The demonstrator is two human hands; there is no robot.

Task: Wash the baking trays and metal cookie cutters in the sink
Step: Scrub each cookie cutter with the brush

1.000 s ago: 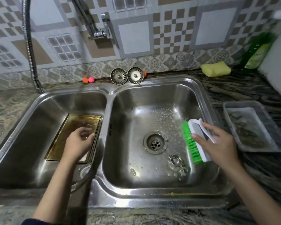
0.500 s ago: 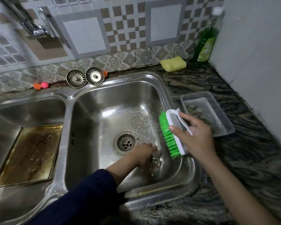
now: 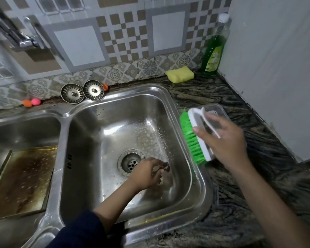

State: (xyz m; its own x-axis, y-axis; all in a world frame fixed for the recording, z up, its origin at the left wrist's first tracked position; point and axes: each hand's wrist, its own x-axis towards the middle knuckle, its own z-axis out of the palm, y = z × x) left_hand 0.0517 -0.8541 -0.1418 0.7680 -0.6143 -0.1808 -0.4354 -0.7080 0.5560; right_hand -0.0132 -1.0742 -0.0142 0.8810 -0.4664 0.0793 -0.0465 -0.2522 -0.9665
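Observation:
A stained gold baking tray (image 3: 23,181) lies flat in the left basin of the double steel sink (image 3: 191,140). In the right basin, just right of the drain (image 3: 130,162), my left hand (image 3: 148,173) pinches a small metal cookie cutter (image 3: 166,165) near the bottom. More cutters under the hand are blurred. My right hand (image 3: 224,140) grips a white scrub brush with green bristles (image 3: 195,135) above the sink's right rim, bristles facing left.
A clear plastic tray (image 3: 216,110) sits on the dark counter behind the brush. A yellow sponge (image 3: 179,74) and a green soap bottle (image 3: 214,51) stand at the back right by the wall. Two sink strainers (image 3: 82,93) and small coloured balls (image 3: 31,102) line the back ledge. The tap (image 3: 23,40) is at upper left.
My left hand left the baking tray, crossed into the right basin and picked up a cookie cutter. My right hand lifted the brush up and right toward the rim. The view swung right.

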